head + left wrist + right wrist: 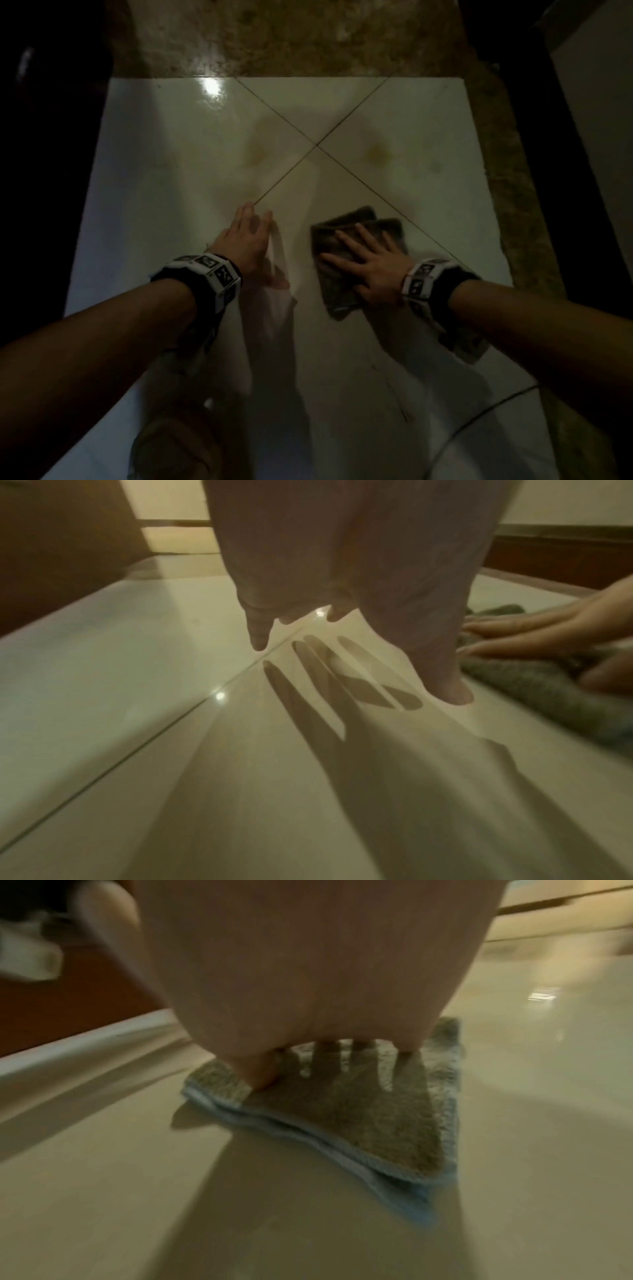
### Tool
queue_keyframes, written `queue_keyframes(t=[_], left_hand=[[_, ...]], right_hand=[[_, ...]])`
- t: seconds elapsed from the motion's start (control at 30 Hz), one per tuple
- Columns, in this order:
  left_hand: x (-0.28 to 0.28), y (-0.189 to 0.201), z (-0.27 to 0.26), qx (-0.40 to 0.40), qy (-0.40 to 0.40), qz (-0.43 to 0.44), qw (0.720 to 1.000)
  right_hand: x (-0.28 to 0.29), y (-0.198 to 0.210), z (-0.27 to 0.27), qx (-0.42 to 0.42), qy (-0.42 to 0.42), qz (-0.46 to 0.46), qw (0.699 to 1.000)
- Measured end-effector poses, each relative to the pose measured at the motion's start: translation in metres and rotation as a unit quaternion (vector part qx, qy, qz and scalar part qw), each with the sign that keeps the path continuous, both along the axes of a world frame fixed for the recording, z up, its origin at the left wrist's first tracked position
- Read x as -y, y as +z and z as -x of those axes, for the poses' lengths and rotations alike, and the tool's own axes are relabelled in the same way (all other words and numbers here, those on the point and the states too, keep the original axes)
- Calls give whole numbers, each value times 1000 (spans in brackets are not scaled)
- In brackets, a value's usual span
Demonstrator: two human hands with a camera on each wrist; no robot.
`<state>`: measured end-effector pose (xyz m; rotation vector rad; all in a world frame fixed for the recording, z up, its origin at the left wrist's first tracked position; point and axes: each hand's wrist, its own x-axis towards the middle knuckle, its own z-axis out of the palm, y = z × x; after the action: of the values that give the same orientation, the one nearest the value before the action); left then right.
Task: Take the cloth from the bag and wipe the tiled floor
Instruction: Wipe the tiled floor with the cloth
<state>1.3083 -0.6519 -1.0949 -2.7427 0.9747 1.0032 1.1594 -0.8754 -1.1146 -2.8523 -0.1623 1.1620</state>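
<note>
A folded grey terry cloth (pixel 342 240) with a pale blue edge lies flat on the glossy white tiled floor (pixel 171 171). My right hand (pixel 370 267) presses on it with straight, spread fingers; in the right wrist view the palm (pixel 308 988) sits over the cloth (pixel 359 1123). My left hand (pixel 246 236) is beside the cloth, apart from it, fingers straight and holding nothing. In the left wrist view the left hand (pixel 342 588) is just above the tile, its thumb tip at the floor, with the cloth (pixel 534 691) to its right.
Two faint yellowish marks (pixel 255 152) (pixel 376 152) flank the crossing grout lines (pixel 317 145). A brown speckled border (pixel 274 34) runs along the far and right sides. Dark furniture (pixel 44 137) stands left. A thin cable (pixel 479 421) curves near right. A blurred tan shape (pixel 178 445) lies near left.
</note>
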Motion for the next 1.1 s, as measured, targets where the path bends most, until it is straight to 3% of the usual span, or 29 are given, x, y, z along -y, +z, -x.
queue_keyframes(t=[0.1, 0.2, 0.37, 0.47, 0.57, 0.63, 0.7, 0.77, 0.87, 0.93, 1.0, 1.1], left_hand=[[19, 3, 4, 6, -17, 1, 1000], [30, 3, 4, 6, -6, -9, 1000], [30, -7, 1, -10, 29, -62, 998], [28, -14, 1, -13, 29, -73, 997], [27, -18, 0, -21, 32, -71, 997], [26, -18, 3, -18, 29, -73, 997], [25, -16, 5, -20, 26, -75, 997], [24, -15, 3, -28, 28, -72, 997], [25, -16, 0, -54, 37, -67, 996], [26, -14, 0, -52, 36, -73, 995], [30, -14, 2, -49, 33, -91, 994], [29, -22, 7, -21, 39, -94, 995]], right_hand=[[73, -3, 17, 8, -125, 48, 991], [126, -1, 21, -6, -278, 50, 959], [121, 0, -14, 0, -384, 33, 923], [96, 6, -22, 3, -328, 40, 944], [57, 12, -10, -21, -160, 36, 986], [44, 9, 3, -38, -49, 21, 998], [64, 9, 4, -19, 3, 18, 1000], [100, 8, -8, 14, -45, 45, 998], [138, 12, -31, 3, -228, 65, 972], [135, 10, -44, 0, -303, 51, 952], [118, 8, -50, 18, -296, 47, 954], [69, 6, -48, 15, -155, 30, 987]])
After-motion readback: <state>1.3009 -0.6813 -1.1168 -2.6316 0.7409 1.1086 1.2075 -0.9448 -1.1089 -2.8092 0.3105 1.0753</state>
